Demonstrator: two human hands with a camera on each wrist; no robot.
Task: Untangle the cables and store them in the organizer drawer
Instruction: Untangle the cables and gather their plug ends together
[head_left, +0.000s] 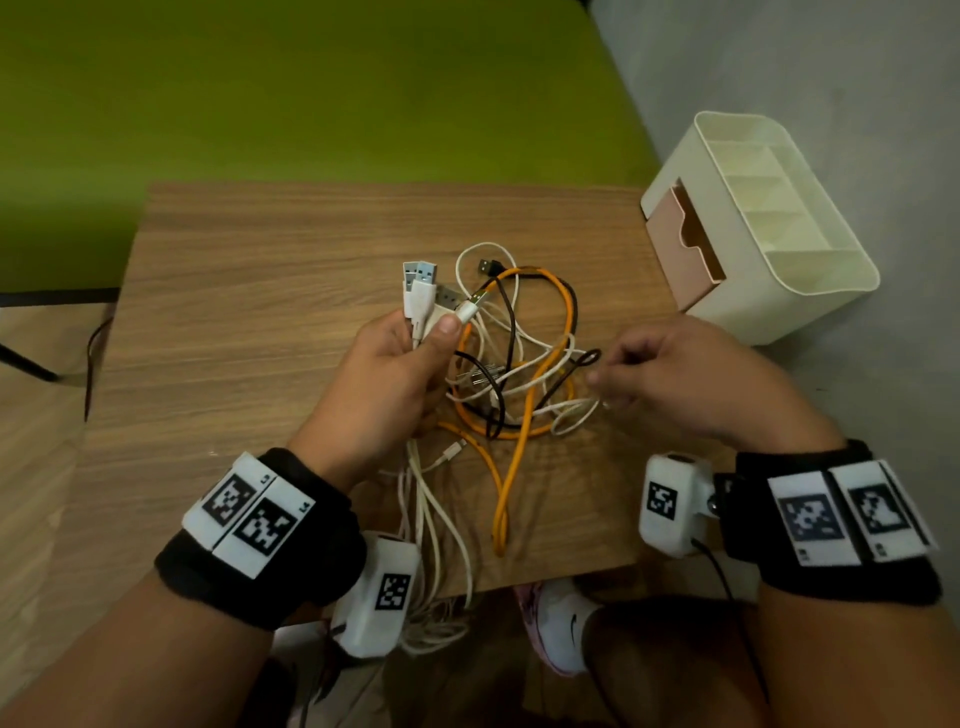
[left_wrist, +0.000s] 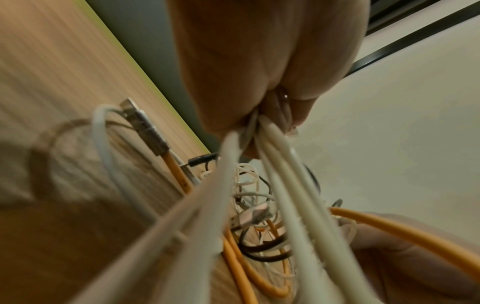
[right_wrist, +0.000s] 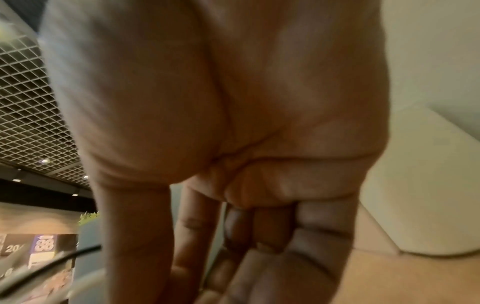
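Note:
A tangle of white, orange (head_left: 519, 431) and black cables (head_left: 506, 322) lies mid-table. My left hand (head_left: 426, 332) grips a bundle of white cables (head_left: 418, 291) just below their USB plugs, which point up and away; the wrist view shows these white cables (left_wrist: 280, 160) running out of the fist (left_wrist: 259, 82). My right hand (head_left: 605, 371) is at the tangle's right edge, fingertips pinching a small loop of the black cable (head_left: 591, 358). The cream organizer (head_left: 810, 291) stands at the table's far right, its pink drawer (head_left: 675, 244) pulled open.
The wooden table (head_left: 260, 312) has bare surface left of the tangle. White cable ends hang over the near edge (head_left: 431, 571). A green surface (head_left: 311, 104) lies beyond the table. A white shoe (head_left: 561, 623) shows below the table edge.

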